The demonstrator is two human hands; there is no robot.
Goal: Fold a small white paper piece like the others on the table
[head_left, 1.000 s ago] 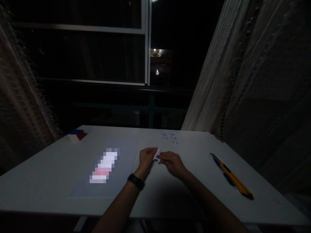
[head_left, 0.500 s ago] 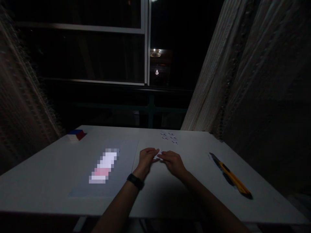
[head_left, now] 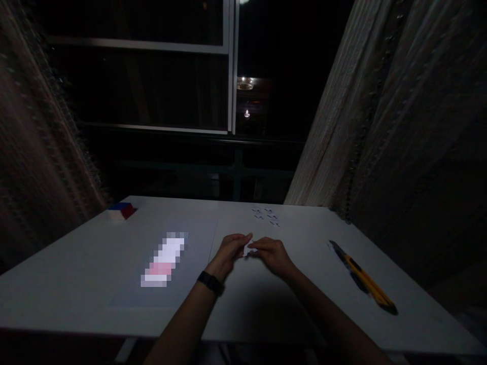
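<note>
Over the middle of the white table, a small white piece of paper (head_left: 248, 248) is pinched between my two hands. My left hand (head_left: 231, 250), with a black band on its wrist, grips the left side of the piece. On the other side, the thumb and fingers of my right hand (head_left: 271, 252) close on it. Fingers cover part of the paper, so its full shape is hidden. Beyond my hands lie several small white paper pieces with dark marks (head_left: 265, 216), set out in two columns.
A large paper sheet (head_left: 129, 289) lies at left, with a bright, pixelated phone-like shape (head_left: 164, 259) on it. A blue, red and white block (head_left: 122, 211) sits at the back left. A yellow utility knife (head_left: 365, 279) rests at right on the white table (head_left: 76, 263). Curtains flank a dark window.
The paper piece has turned slightly between my fingers, and my left thumb sits a little differently. The whole view has shifted slightly. Everything on the table stays in place.
</note>
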